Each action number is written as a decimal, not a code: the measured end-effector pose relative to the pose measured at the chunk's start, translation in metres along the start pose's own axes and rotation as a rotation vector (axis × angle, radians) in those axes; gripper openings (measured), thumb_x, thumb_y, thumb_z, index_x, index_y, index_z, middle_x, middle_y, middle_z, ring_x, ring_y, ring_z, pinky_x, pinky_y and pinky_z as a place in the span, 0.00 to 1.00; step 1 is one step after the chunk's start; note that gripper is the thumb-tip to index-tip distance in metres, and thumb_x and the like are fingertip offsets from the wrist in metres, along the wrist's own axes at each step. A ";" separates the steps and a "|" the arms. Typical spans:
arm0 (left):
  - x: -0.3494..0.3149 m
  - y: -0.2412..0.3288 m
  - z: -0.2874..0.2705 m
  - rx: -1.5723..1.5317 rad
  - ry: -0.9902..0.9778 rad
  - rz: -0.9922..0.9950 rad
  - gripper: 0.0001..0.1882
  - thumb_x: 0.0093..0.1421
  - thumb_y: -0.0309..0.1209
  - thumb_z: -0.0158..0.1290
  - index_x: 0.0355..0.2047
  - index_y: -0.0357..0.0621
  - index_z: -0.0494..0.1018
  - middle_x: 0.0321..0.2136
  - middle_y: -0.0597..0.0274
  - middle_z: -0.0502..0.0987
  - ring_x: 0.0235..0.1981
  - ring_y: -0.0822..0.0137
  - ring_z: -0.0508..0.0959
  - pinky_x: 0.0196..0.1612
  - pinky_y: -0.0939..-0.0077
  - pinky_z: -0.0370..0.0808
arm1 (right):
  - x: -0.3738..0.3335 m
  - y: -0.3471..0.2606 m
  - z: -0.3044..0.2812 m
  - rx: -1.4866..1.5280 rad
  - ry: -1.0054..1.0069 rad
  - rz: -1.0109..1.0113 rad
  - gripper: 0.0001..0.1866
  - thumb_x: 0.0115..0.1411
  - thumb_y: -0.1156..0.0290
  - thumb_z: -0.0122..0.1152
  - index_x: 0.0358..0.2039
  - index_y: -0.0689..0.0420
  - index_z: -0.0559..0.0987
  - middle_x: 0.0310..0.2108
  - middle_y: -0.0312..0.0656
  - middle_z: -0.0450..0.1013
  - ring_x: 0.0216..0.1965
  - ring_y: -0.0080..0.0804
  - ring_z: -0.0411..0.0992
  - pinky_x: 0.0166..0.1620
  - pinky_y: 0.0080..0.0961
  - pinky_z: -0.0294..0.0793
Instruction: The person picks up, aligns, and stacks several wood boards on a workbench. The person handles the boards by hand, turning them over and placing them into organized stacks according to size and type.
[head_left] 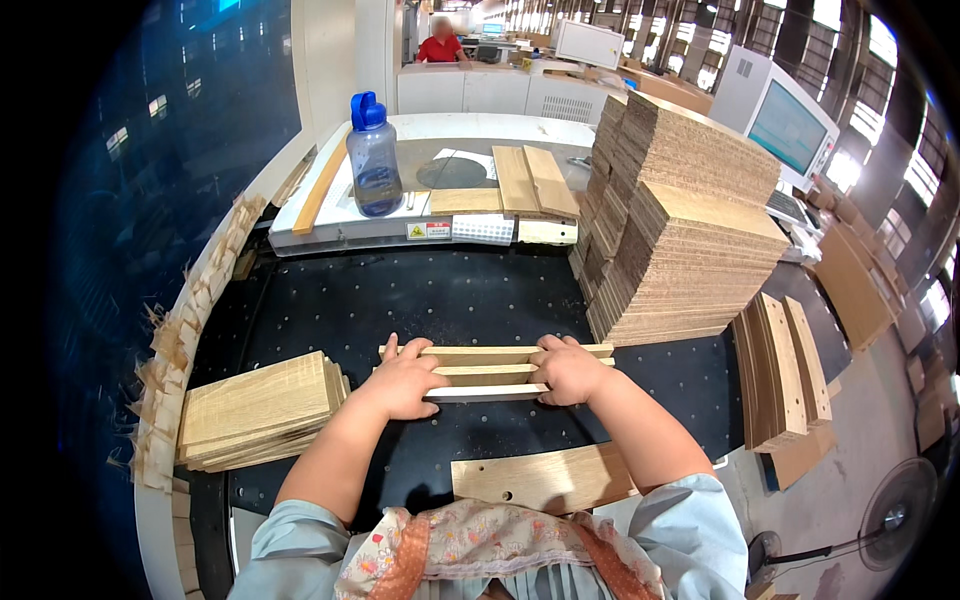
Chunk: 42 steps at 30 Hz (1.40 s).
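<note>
Three narrow wood boards (pixel 487 375) stand on edge, side by side with gaps between them, on the black perforated table (pixel 300 300). My left hand (pixel 405 378) grips their left ends, its fingers spread over and between them. Around the right ends is my right hand (pixel 568 370), fingers curled over the edges. Closer to my body lies a flat light-wood board (pixel 540 478) with small holes in it. A stack of light-wood boards (pixel 265 405) rests left of my left hand.
Tall piles of particleboard (pixel 690 240) rise at the right, with more boards (pixel 775 375) at the table's right edge. A blue water bottle (pixel 374 160) and loose boards (pixel 530 180) sit on the white machine ledge (pixel 470 128). A fan (pixel 890 515) stands lower right; a person (pixel 441 46) is far back.
</note>
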<state>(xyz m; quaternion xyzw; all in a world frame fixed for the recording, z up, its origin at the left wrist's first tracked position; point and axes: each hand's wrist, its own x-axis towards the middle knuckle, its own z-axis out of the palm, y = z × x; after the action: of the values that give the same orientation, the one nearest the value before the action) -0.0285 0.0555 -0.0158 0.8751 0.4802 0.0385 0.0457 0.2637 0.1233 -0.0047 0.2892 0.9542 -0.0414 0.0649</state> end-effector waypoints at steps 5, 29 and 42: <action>0.001 -0.008 -0.003 -0.004 0.061 0.035 0.11 0.42 0.35 0.63 0.30 0.55 0.81 0.35 0.69 0.75 0.50 0.58 0.68 0.51 0.59 0.63 | -0.001 -0.001 -0.002 -0.037 0.193 -0.092 0.11 0.41 0.63 0.67 0.27 0.51 0.83 0.33 0.34 0.72 0.45 0.37 0.64 0.47 0.35 0.64; -0.021 0.023 -0.009 -0.145 0.115 0.077 0.11 0.46 0.38 0.62 0.32 0.53 0.80 0.37 0.68 0.75 0.50 0.59 0.69 0.51 0.60 0.64 | -0.022 -0.023 0.004 0.085 0.315 -0.165 0.11 0.39 0.62 0.68 0.24 0.52 0.83 0.33 0.34 0.74 0.44 0.39 0.65 0.46 0.35 0.64; 0.014 0.048 -0.007 -0.124 0.515 0.181 0.13 0.43 0.40 0.63 0.28 0.49 0.79 0.36 0.64 0.74 0.49 0.52 0.69 0.48 0.57 0.67 | -0.029 -0.062 -0.076 -0.162 0.621 -0.146 0.06 0.40 0.69 0.64 0.22 0.54 0.79 0.39 0.41 0.72 0.51 0.44 0.66 0.53 0.46 0.62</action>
<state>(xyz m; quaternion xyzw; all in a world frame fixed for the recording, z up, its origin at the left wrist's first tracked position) 0.0189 0.0422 -0.0033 0.8713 0.3927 0.2930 -0.0282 0.2452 0.0645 0.0771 0.2126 0.9468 0.1203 -0.2093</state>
